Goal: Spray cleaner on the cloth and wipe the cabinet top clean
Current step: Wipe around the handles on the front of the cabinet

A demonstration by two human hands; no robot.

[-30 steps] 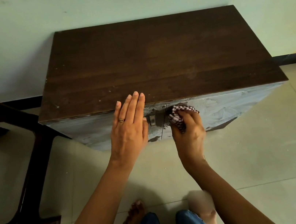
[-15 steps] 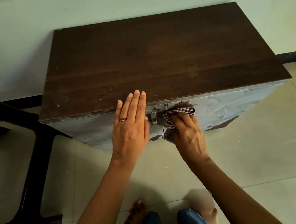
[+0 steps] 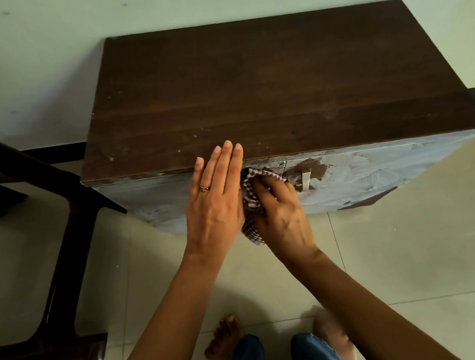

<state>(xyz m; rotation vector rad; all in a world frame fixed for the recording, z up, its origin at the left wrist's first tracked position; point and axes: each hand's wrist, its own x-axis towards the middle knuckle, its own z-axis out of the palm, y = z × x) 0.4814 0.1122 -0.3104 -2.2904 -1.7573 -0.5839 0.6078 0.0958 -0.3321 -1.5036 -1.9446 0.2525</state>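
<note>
Right hand [image 3: 278, 213] grips cloth [image 3: 251, 208] tight, rubs white film on cabinet [image 3: 278, 87] front, frame middle. Left hand [image 3: 218, 201] flat, open, steadies. Best: press firm, short strokes, go around handle [image 3: 306, 181].

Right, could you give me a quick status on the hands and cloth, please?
Left hand flat, open on cabinet front. Right hand pressing checked cloth beside handle. Cabinet top bare, nothing blocking.

One cabinet [image 3: 275, 88], one cloth [image 3: 251, 205], one handle [image 3: 306, 181], one chair [image 3: 33, 309], one ring [image 3: 204, 188], two hands: left [image 3: 215, 204], right [image 3: 282, 219]; two bare feet [image 3: 223, 339].
</note>
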